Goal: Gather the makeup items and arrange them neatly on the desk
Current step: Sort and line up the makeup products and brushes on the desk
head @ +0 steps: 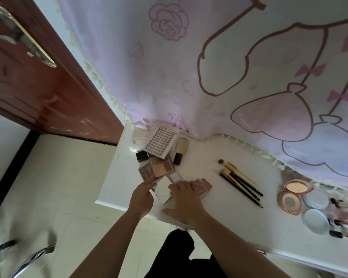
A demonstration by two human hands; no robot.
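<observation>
While flanking shiny square mirrored compact near white desk's front edge: left hand touching its left side, grip unclear; right hand flat, fingers spread, partly covering pink rectangular palette.

Both bare forearms come up from the lower edge of the view and draw together over the near edge of the desk, towards its left end. The left hand lies back up, fingers together and pointing away to the right; whether they pinch anything cannot be told. The right hand lies flat, palm down, fingers spread forward, thumb stuck out to the left
</observation>
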